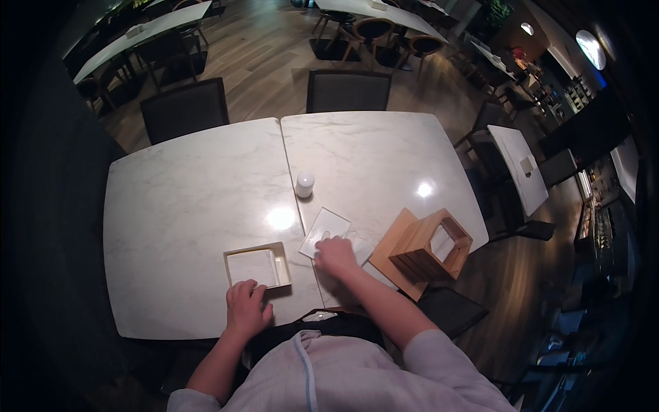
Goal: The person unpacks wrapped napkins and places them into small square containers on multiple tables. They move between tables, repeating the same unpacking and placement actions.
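Observation:
A shallow white box [286, 265] with a stack of white paper napkins [252, 268] in it sits on the marble-patterned table [195, 206]. My left hand [246, 308] is at the box's near edge, its fingertips by the rim and its thumb apart. A flat, pale rectangular panel [329, 222] with an oval mark or slot lies to the right of the box. Over its near right part is my right hand [337, 255], fingers bent down; whether they grip the panel is hidden. Beside this hand lies a clear, glossy sheet or wrapper [363, 250].
A slatted wooden crate [422, 247], tilted in view, stands on a wooden board [388, 250] at the right. A white ceramic shaker [305, 185] stands by the table seam. Dark chairs [349, 91] line the far side. A darker seat [450, 309] lies at the near right.

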`<state>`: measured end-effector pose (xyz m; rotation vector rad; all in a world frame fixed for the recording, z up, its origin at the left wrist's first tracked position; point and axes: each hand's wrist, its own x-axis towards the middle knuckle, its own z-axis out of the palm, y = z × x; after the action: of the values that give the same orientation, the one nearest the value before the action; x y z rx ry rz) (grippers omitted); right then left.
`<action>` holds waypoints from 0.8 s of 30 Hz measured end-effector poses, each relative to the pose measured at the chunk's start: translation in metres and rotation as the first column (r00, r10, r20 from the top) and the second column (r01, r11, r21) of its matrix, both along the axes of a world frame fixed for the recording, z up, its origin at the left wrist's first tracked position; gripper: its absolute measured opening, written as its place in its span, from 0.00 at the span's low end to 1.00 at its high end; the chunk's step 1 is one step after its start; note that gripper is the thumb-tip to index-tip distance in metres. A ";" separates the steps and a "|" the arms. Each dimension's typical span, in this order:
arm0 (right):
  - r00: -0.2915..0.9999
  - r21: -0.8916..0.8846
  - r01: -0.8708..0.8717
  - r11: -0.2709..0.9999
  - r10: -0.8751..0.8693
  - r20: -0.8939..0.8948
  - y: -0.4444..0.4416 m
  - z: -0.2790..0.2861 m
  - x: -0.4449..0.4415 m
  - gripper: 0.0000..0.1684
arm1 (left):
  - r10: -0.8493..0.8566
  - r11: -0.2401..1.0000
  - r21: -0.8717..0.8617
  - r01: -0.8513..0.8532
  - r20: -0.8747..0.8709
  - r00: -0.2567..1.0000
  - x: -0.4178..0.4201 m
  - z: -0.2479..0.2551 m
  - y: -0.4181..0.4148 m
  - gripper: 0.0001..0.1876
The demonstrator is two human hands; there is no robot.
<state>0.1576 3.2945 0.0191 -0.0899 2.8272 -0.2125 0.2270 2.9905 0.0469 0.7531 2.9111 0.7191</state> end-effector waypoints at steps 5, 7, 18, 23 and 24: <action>0.996 0.094 -0.076 0.993 0.072 0.046 -0.017 -0.050 -0.009 0.10 | -0.052 0.995 0.088 0.055 -0.037 0.998 -0.007 0.021 -0.008 0.22; 0.997 0.038 -0.075 0.996 0.075 0.007 -0.019 -0.035 -0.019 0.09 | 0.002 0.990 0.143 0.003 -0.032 0.999 -0.005 0.028 -0.021 0.21; 0.849 -0.859 0.498 -0.117 -0.134 0.511 -0.015 0.097 -0.010 0.03 | 0.375 0.792 0.449 -0.413 0.175 0.910 -0.027 0.013 -0.073 0.16; 0.788 -0.760 0.584 -0.286 -0.027 0.615 -0.068 0.061 -0.001 0.03 | 0.381 0.773 0.444 -0.453 0.246 0.891 -0.041 0.019 -0.070 0.31; 0.773 -0.752 0.619 -0.225 0.005 0.634 -0.070 0.043 -0.005 0.03 | 0.378 0.785 0.423 -0.453 0.252 0.891 -0.043 0.022 -0.068 0.36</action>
<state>0.1529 3.2242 0.0622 0.3899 1.3528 -2.2169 0.1844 2.9222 0.0690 0.0313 2.7953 1.4958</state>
